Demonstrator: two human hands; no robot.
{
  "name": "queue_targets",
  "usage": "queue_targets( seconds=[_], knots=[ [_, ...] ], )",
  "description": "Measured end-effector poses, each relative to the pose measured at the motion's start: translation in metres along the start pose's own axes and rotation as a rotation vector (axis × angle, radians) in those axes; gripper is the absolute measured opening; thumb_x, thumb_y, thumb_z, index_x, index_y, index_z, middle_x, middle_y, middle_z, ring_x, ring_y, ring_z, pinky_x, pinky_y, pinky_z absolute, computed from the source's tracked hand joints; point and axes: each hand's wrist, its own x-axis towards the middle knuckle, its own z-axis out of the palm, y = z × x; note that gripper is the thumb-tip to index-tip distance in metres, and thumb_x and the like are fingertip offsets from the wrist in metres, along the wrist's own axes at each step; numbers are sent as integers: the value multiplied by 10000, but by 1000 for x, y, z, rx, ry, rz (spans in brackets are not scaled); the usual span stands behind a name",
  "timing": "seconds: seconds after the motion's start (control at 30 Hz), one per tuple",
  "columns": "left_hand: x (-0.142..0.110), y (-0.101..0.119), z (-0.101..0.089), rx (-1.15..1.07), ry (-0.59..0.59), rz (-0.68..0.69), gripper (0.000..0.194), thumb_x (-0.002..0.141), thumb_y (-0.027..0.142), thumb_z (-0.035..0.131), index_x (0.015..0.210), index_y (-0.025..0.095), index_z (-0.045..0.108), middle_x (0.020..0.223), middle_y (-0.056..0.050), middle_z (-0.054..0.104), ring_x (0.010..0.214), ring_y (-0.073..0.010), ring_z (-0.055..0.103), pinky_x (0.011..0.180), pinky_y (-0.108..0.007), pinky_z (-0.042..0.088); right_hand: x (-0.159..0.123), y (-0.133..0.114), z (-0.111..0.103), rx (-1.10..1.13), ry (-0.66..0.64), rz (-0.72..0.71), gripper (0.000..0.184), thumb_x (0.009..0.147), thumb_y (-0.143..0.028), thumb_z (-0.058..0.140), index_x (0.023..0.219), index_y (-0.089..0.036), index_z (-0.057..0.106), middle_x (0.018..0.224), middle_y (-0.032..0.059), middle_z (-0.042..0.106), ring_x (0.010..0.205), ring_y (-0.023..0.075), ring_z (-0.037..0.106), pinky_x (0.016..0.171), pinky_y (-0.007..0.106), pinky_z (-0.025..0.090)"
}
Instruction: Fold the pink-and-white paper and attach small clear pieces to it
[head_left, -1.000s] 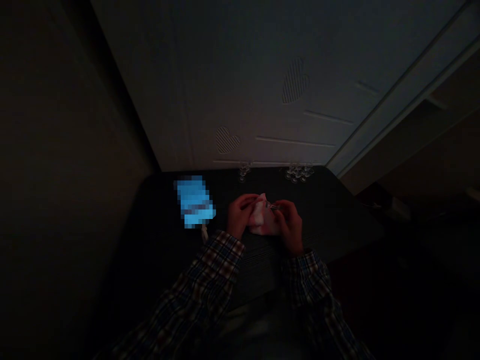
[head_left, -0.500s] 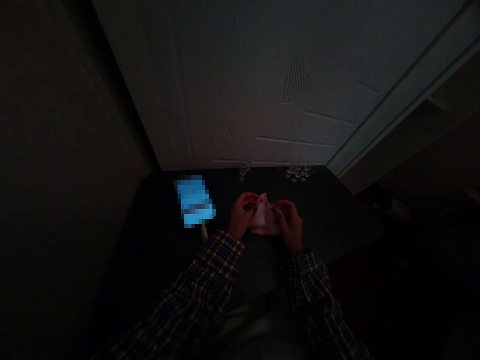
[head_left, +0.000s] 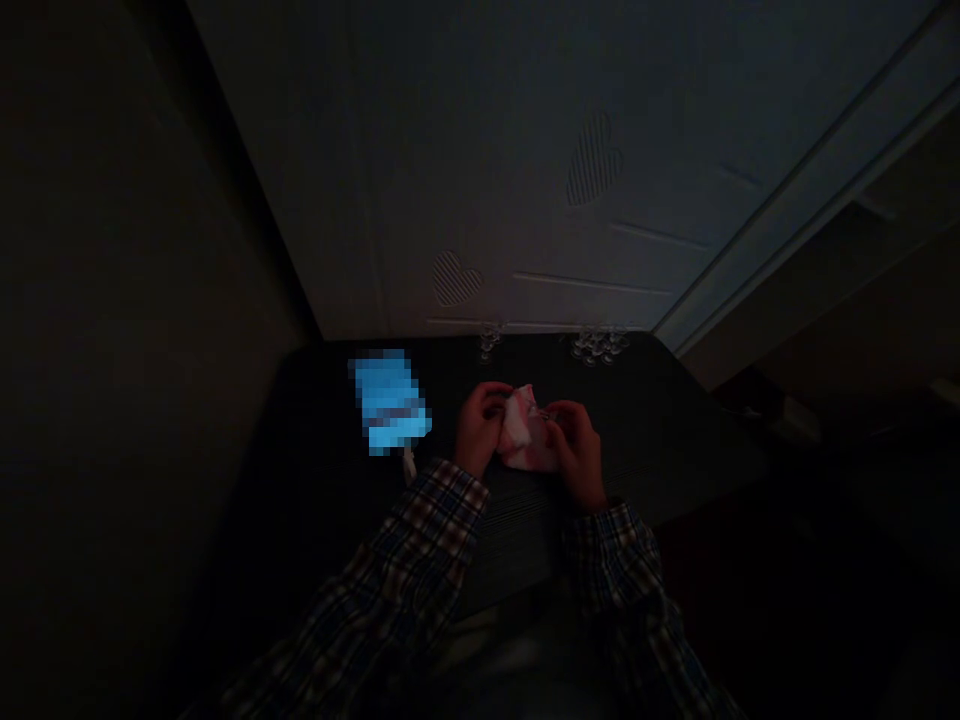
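Observation:
Both hands meet over the dark table, fingers closed around a crumpled pink and white cloth [head_left: 527, 437]. My left hand [head_left: 480, 428] pinches the cloth's left side, its thumb and fingertips partly hidden by the folds. On the other side my right hand [head_left: 579, 455] grips the cloth's right edge. A small shiny, glass-like piece [head_left: 547, 412] shows at the right fingertips, partly wrapped by the cloth; its full shape is hidden. Beyond the hands stand several small clear glass pieces, like tiny goblets [head_left: 598, 345], with a smaller cluster of glass pieces [head_left: 489, 343] left of them.
A lit, pixelated phone-like screen [head_left: 390, 400] lies left of my hands, a pale cable or strap [head_left: 409, 465] at its lower end. The dark table [head_left: 675, 430] backs onto a pale panel [head_left: 480, 180] with embossed hearts. The room is very dim.
The cloth has turned slightly and shows a broader white patch toward my left hand. Both hands have shifted a little to the left. The glass pieces and screen have stayed put.

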Motion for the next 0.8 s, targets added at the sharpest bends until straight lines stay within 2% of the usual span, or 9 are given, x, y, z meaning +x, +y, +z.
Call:
queue_targets(
  seconds=[0.2, 0.37, 0.57, 0.8],
  knots=[
    [-2, 1, 3, 47, -23, 58, 295, 622, 94, 555, 901, 184, 523, 680, 31, 543, 633, -84, 525, 570, -183, 397, 0, -3, 0, -9, 1, 9, 226, 809, -324, 472, 999, -205, 506, 753, 1, 564, 614, 116, 522, 560, 231, 410],
    [-2, 2, 4, 77, 9, 55, 245, 625, 146, 593, 858, 184, 528, 627, 43, 515, 586, -79, 501, 549, -182, 384, 0, -2, 1, 15, 5, 18, 221, 811, -339, 468, 980, -205, 513, 828, 20, 588, 632, 117, 537, 572, 234, 427],
    [-1, 1, 0, 24, -3, 59, 280, 636, 68, 504, 889, 185, 533, 780, 6, 578, 720, -104, 552, 622, -201, 415, 0, -2, 2, 41, -2, 31, 200, 782, -342, 511, 919, -199, 535, 814, 16, 616, 673, 125, 568, 602, 235, 444],
    [-1, -1, 2, 37, -51, 47, 325, 633, 125, 567, 945, 187, 502, 706, 22, 561, 651, -92, 540, 584, -191, 405, 1, -4, 2, 68, 23, 57, 211, 784, -364, 494, 905, -195, 531, 771, 8, 615, 604, 115, 559, 531, 220, 433]
  ],
)
